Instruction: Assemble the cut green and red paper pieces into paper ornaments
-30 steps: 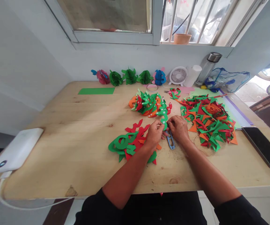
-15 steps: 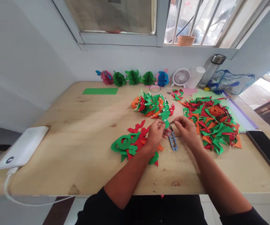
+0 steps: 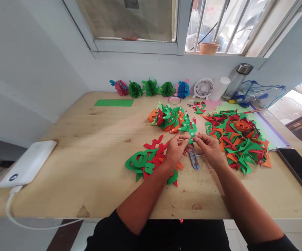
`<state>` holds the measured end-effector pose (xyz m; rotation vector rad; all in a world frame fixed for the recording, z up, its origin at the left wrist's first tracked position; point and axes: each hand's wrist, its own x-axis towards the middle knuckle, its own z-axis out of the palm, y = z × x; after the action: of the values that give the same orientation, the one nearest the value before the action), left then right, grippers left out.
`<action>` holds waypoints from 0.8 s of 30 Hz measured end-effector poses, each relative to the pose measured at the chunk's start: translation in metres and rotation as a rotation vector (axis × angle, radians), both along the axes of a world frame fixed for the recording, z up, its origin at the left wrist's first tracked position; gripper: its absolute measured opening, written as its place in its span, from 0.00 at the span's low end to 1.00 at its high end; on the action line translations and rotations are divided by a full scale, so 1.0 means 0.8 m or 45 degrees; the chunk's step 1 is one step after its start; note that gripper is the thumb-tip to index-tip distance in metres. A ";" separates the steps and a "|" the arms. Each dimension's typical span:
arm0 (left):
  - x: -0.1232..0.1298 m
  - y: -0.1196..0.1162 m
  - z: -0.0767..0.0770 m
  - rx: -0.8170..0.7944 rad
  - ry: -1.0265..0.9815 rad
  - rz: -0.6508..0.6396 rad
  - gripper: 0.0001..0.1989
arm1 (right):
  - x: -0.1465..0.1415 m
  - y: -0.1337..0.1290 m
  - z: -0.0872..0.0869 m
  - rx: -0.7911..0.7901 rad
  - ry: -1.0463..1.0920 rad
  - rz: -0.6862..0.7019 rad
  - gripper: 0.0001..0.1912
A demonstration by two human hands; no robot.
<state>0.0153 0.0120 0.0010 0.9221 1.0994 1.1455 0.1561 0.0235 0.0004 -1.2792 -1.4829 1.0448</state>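
Note:
My left hand (image 3: 176,149) pinches the near edge of a green paper cutout (image 3: 192,130) dotted with small white squares. From the other side the fingertips of my right hand (image 3: 208,147) close on the same edge. Just beneath my fingers lies a blue tool with a slotted handle (image 3: 194,161), its far end hidden. A ring-shaped object beside it is mostly covered by my right hand. Beyond my hands sits a cluster of green, orange and red cutouts (image 3: 169,118) with similar white squares. Left of my left wrist is a loose pile of red and green cutouts (image 3: 140,159).
Paper scraps (image 3: 241,139) are heaped on the right, near a phone (image 3: 299,170). Folded paper figures (image 3: 151,88), a small fan (image 3: 203,88) and a bottle (image 3: 237,81) line the wall. A green strip (image 3: 114,103) lies back left; a power bank (image 3: 27,164) sits far left.
My right fingertips have moved left, closer to my left ones, and now meet the cutout. The green cutout has shifted slightly right. The view has tilted up a little.

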 end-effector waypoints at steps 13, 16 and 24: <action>-0.002 0.005 0.008 -0.107 0.051 -0.020 0.05 | -0.002 -0.002 0.000 0.016 -0.042 0.084 0.09; -0.002 0.006 0.004 -0.062 0.070 0.003 0.06 | -0.002 -0.001 0.000 0.175 -0.185 0.048 0.07; -0.004 0.006 -0.007 0.011 0.137 0.008 0.06 | -0.002 -0.005 0.013 0.652 -0.613 -0.205 0.04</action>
<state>0.0121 0.0169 -0.0044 0.9971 1.1855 1.1172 0.1547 0.0195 0.0104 -1.2883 -1.8137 0.2188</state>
